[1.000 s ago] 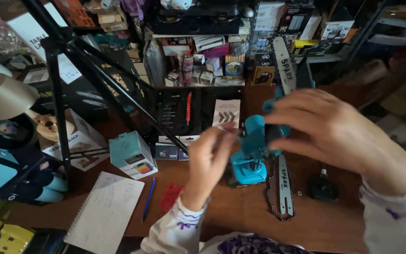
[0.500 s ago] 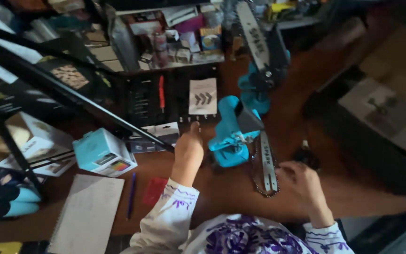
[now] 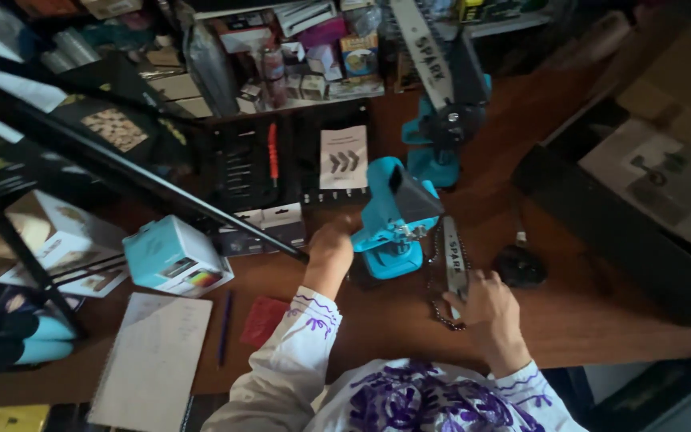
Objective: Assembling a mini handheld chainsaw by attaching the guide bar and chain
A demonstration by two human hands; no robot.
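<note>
A teal mini chainsaw body [image 3: 393, 220] stands on the brown desk [image 3: 601, 320]. My left hand [image 3: 331, 244] grips its rear handle. Just right of it lie a metal guide bar [image 3: 454, 260] and a loose saw chain [image 3: 435, 276]. My right hand [image 3: 483, 306] rests on the near end of the bar and chain, fingers curled on them. A second teal chainsaw [image 3: 441, 112] with its bar fitted stands farther back.
A black tool case [image 3: 281, 164] with a red-handled tool and a leaflet lies open behind. A teal box [image 3: 173, 256], notebook [image 3: 153, 360], blue pen [image 3: 224, 328] and red packet [image 3: 264, 320] are at left. Black tripod legs [image 3: 121, 160] cross the left side. A black round part [image 3: 519, 264] sits right.
My right hand came down from the chainsaw body to the bar and chain on the desk. The view shifted left and closer. My left hand stayed on the handle.
</note>
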